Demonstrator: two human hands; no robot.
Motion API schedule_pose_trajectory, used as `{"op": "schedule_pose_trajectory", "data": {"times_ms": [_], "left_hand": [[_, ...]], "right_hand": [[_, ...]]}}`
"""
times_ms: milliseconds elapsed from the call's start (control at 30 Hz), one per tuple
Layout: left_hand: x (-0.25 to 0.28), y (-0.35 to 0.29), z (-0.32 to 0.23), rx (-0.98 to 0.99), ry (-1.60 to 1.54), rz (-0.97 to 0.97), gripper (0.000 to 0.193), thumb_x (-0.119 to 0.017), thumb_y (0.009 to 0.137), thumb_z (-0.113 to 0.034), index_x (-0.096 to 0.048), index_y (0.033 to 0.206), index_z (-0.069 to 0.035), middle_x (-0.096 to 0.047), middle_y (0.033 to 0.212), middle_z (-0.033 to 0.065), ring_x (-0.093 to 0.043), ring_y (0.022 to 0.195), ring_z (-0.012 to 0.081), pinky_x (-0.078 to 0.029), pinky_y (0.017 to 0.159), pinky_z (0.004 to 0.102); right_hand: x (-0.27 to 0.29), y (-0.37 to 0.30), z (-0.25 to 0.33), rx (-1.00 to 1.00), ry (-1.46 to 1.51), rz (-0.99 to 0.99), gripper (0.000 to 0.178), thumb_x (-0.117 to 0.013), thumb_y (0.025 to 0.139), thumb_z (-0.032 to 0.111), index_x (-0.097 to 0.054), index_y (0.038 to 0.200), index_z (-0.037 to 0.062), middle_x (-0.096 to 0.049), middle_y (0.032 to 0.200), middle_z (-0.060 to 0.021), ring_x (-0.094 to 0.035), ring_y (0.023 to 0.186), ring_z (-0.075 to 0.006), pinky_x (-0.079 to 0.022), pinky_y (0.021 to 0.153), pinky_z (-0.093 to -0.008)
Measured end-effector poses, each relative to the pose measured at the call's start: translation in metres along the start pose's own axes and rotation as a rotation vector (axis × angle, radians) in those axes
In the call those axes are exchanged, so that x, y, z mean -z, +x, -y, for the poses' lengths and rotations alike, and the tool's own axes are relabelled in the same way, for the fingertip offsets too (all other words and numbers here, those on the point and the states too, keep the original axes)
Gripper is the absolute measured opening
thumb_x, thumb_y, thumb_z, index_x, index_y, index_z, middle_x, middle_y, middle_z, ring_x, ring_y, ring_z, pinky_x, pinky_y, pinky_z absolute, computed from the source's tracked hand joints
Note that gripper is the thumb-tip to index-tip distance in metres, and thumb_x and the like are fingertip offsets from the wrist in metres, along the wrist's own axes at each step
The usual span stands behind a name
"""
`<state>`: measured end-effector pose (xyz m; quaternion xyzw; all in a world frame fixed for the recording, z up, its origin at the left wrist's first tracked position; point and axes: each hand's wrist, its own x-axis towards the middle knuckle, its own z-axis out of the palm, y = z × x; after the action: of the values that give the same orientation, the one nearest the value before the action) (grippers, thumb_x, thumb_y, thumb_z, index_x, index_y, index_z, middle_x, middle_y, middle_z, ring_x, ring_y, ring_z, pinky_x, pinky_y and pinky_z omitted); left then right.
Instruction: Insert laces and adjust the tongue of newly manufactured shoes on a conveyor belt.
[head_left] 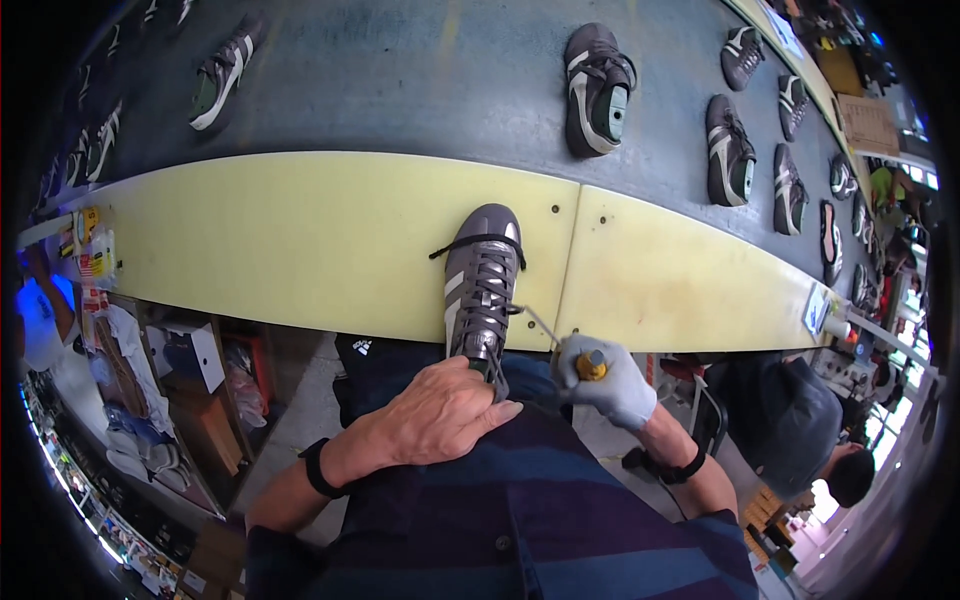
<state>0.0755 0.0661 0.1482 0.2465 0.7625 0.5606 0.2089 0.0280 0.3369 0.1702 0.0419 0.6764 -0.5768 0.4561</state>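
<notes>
A grey-purple sneaker (484, 270) with pale side stripes lies over the near edge of the yellow bench, its toe pointing away from me. Bare and wrapped round its heel end, my left hand (445, 412) is closed on the shoe. A black lace (470, 241) runs through the eyelets, with one stretch lying loose across the toe side. My right hand (607, 380), in a light grey glove, grips a hook tool (592, 364) with a yellow handle. Its thin metal shaft slants up toward the laces on the shoe's right side; whether the tip catches a lace is too small to tell.
Beyond the yellow bench strip (300, 240) runs a dark conveyor surface (420, 90) bearing several similar sneakers; one (598, 90) stands just ahead. Shelves with clutter (190, 390) are at lower left. A person in dark clothing (780, 420) is at the right.
</notes>
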Motion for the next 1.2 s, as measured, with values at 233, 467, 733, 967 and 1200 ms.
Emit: {"op": "schedule_pose_trajectory", "data": {"times_ms": [233, 467, 733, 967, 1200], "left_hand": [[0.005, 0.000, 0.002, 0.010, 0.002, 0.076, 0.041, -0.062, 0.103, -0.028, -0.056, 0.069, -0.005, -0.056, 0.065, 0.0142, -0.054, 0.064, 0.0347, -0.042, 0.072, 0.0443], [0.002, -0.003, 0.004, 0.003, -0.005, 0.085, 0.040, -0.060, 0.104, -0.028, -0.057, 0.072, -0.004, -0.057, 0.070, 0.0153, -0.055, 0.071, 0.0358, -0.042, 0.076, 0.0438], [0.005, -0.002, 0.001, -0.028, 0.059, 0.093, 0.041, -0.065, 0.101, -0.029, -0.060, 0.069, -0.005, -0.057, 0.065, 0.0141, -0.055, 0.064, 0.0323, -0.042, 0.071, 0.0421], [0.008, 0.006, -0.002, -0.039, 0.052, 0.122, 0.038, -0.068, 0.099, -0.027, -0.060, 0.068, -0.005, -0.057, 0.063, 0.0142, -0.054, 0.061, 0.0333, -0.043, 0.069, 0.0422], [0.009, 0.007, -0.007, -0.002, 0.005, 0.186, 0.045, -0.064, 0.102, -0.030, -0.056, 0.066, -0.004, -0.055, 0.067, 0.0144, -0.049, 0.063, 0.0344, -0.042, 0.071, 0.0444]], "right_hand": [[-0.026, 0.041, 0.018, 0.396, -0.729, 0.025, 0.018, -0.071, 0.072, 0.001, -0.065, 0.089, 0.0057, -0.059, 0.086, -0.0153, -0.062, 0.075, -0.0374, -0.050, 0.067, -0.0434], [-0.029, 0.052, 0.020, 0.374, -0.867, 0.136, 0.021, -0.074, 0.071, 0.004, -0.065, 0.091, 0.0061, -0.062, 0.086, -0.0156, -0.064, 0.074, -0.0350, -0.052, 0.065, -0.0429], [-0.043, 0.017, 0.066, -0.238, -0.156, 0.025, 0.015, -0.070, 0.074, 0.000, -0.061, 0.085, 0.0047, -0.060, 0.078, 0.0006, -0.055, 0.069, -0.0085, -0.046, 0.064, -0.0245], [-0.030, 0.008, 0.040, -0.070, -0.224, 0.006, 0.015, -0.070, 0.078, 0.002, -0.060, 0.088, 0.0045, -0.060, 0.080, -0.0041, -0.054, 0.075, -0.0121, -0.049, 0.071, -0.0306], [-0.023, 0.001, 0.011, 0.227, -0.304, -0.059, 0.017, -0.069, 0.075, -0.003, -0.062, 0.088, 0.0039, -0.059, 0.085, -0.0093, -0.061, 0.076, -0.0257, -0.049, 0.070, -0.0341]]}}
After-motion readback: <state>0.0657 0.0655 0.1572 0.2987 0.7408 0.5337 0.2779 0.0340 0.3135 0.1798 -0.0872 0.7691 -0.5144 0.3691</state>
